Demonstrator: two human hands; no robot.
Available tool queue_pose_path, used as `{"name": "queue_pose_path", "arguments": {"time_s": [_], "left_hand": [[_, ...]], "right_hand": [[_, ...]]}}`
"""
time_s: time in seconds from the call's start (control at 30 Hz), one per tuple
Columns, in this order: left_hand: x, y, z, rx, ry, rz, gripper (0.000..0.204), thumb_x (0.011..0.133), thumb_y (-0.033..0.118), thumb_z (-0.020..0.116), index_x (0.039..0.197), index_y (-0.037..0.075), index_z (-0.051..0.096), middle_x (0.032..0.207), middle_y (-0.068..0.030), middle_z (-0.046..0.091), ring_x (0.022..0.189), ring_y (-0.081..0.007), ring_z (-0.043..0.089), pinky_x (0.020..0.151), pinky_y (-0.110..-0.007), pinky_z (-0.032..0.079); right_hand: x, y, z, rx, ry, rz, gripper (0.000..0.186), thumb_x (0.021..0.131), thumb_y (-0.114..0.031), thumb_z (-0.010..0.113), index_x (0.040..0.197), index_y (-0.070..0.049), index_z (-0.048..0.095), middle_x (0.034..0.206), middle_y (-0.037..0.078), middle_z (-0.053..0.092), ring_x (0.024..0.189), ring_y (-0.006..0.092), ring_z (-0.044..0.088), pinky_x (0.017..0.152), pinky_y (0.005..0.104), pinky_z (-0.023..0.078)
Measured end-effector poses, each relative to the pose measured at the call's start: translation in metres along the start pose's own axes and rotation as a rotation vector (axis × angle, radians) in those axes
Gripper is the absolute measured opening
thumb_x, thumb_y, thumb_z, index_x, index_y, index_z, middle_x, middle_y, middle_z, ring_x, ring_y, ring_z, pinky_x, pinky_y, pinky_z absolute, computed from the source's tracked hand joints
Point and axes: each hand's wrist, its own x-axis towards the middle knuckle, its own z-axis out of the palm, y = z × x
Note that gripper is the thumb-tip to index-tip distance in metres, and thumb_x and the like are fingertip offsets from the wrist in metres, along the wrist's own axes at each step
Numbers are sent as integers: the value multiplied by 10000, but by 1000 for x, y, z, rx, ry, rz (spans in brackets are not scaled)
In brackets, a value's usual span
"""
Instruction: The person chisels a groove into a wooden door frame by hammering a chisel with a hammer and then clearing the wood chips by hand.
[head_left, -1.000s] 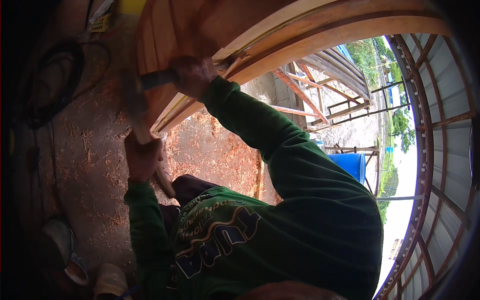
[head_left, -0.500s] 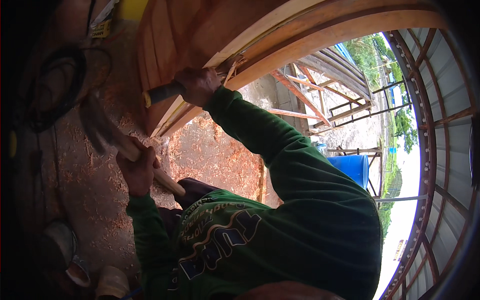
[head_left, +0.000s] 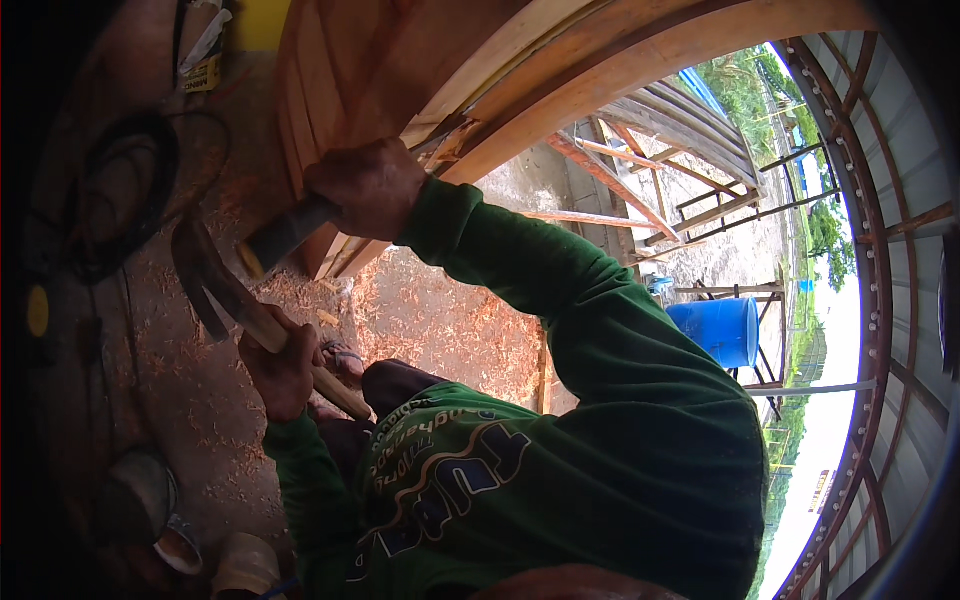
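Note:
My left hand (head_left: 282,370) is closed round the wooden handle of a claw hammer (head_left: 218,285), whose dark head is left of the chisel, not touching it. My right hand (head_left: 373,190) grips a chisel (head_left: 282,236) by its dark handle with a yellow end pointing down-left. That hand lies against a reddish wooden panel (head_left: 355,65) with pale edging strips and splintered wood (head_left: 450,140) along its edge; the chisel's tip is hidden. Both forearms are in green sleeves.
Wood shavings (head_left: 430,310) cover the floor. A coiled black hose or cable (head_left: 115,160) and some containers (head_left: 140,490) are at the left. Outside are timber frames (head_left: 620,175) and a blue drum (head_left: 725,330). A metal roof (head_left: 900,330) curves along the right.
The hammer has dropped down and left, away from the chisel's end. My right hand and chisel have shifted down-left, the chisel now more steeply angled. The view has shifted slightly.

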Motion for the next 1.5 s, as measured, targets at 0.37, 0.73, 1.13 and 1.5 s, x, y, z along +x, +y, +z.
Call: {"name": "queue_pose_path", "arguments": {"time_s": [0.37,0.73,1.13,1.5], "left_hand": [[5,2,-7,-66,55,44,207,754,-98,588,814,44,449,599,-24,480,449,-109,493,435,-264,425],[31,11,-10,58,63,0,233,751,-70,604,868,83,473,617,-25,492,450,-107,491,404,-268,392],[39,7,-9,208,-79,57,192,746,-50,603,857,39,474,567,-14,511,424,-104,512,403,-259,412],[27,2,-9,238,-52,33,192,763,-46,577,902,62,502,629,-35,493,454,-122,498,423,-270,420]], "right_hand": [[2,12,-6,-41,-7,29,140,681,-140,698,784,-129,605,690,53,580,625,270,628,524,391,514],[2,23,1,-99,3,56,157,692,-120,692,796,-125,576,692,53,598,638,268,636,547,391,524],[0,24,1,-101,-43,95,148,692,-108,693,797,-125,590,709,64,616,661,272,649,549,395,525],[-13,30,-6,-109,-6,69,110,702,-159,677,776,-142,597,697,45,601,654,264,647,540,403,516]]}}
